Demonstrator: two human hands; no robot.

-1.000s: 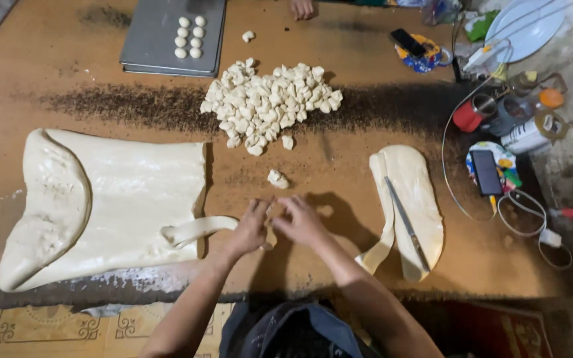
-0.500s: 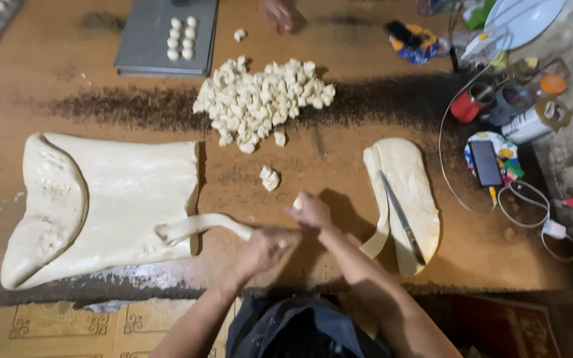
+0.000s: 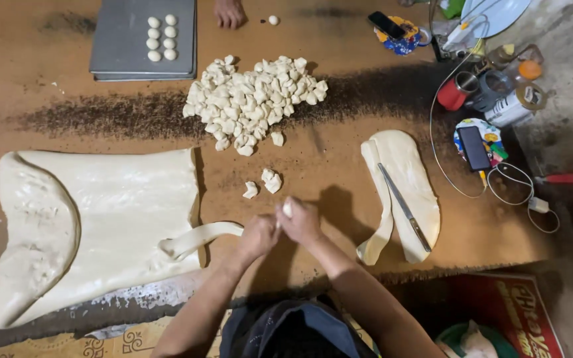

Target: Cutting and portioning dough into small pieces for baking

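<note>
My left hand [image 3: 257, 236] grips the end of a long dough strip [image 3: 197, 240] that trails left onto a large flat dough sheet [image 3: 101, 219]. My right hand [image 3: 300, 222] sits against the left one and pinches a small dough piece [image 3: 287, 209] off the strip's end. Just beyond my hands lie two or three loose dough bits [image 3: 268, 181]. Farther back is a big pile of torn dough pieces [image 3: 250, 99].
A smaller dough sheet [image 3: 409, 176] with a long knife [image 3: 404, 213] on it lies to the right. A grey tray [image 3: 142, 40] holding several dough balls sits at the back left, another person's hand [image 3: 229, 11] beside it. Phones, cups, jars and cables crowd the right edge.
My hands have come back together near the front edge after the right one reached toward the loose bits. One more dough bit lies on the table beyond them.
</note>
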